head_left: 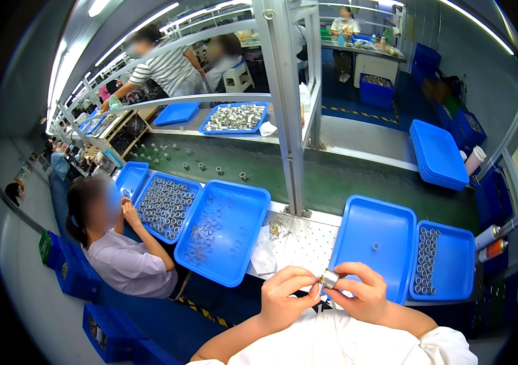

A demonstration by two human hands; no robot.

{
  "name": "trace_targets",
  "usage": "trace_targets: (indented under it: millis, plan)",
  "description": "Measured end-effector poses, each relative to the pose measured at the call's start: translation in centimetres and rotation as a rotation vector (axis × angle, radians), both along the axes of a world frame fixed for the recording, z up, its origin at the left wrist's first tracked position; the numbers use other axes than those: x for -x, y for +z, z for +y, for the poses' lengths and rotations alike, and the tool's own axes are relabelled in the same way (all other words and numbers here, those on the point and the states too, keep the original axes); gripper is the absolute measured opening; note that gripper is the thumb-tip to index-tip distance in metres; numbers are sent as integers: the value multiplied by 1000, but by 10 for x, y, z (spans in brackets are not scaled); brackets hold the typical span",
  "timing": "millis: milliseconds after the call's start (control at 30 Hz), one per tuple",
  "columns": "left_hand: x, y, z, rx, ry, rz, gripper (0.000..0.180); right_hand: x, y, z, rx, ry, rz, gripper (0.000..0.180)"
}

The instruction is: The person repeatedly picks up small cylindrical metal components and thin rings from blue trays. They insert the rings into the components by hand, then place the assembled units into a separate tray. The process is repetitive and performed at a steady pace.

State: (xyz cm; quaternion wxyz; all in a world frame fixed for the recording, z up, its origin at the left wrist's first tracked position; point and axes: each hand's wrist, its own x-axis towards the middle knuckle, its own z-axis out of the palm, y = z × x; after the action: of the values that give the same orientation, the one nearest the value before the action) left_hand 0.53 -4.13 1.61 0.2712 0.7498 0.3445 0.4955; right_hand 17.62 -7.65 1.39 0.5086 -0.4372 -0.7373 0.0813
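In front of my white top, my right hand [363, 293] grips a short, shiny metal cylinder [331, 278] between thumb and fingers. My left hand [289, 296] is closed at the cylinder's left end, its fingertips pinched together. Something thin and too small to name shows at those fingertips. A large blue tray [365, 225] just beyond my right hand holds one small metal ring [376, 246]. To its right, another blue tray [456, 261] has rows of metal ring-shaped parts [426, 261] along its left side. A white cloth [263, 252] lies beyond my left hand.
Left of the cloth, a blue tray [225, 274] holds scattered thin rings. Small brass-coloured pieces [279, 227] lie on the white perforated surface [307, 240]. A metal post [286, 121] rises beyond, beside a green conveyor belt [222, 155] carrying several parts. A co-worker [125, 261] sits at left.
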Motion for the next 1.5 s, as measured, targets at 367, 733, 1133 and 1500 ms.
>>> trace_targets:
  millis: [367, 733, 1133, 1500]
  plan:
    - [-8, 4, 0, -94, -8, 47, 22, -4, -4, -5, 95, 5, 138, 22]
    - [-7, 1, 3, -143, 1, 34, 20, -4, -1, -5, 79, -5, 36, 26]
    - [-1, 1, 8, 146, -120, -48, 17, -7, 3, -1, 55, 10, 2, 22]
    - [-4, 5, 6, -8, -9, 36, 18, -6, 6, 1, 77, 18, 16, 23]
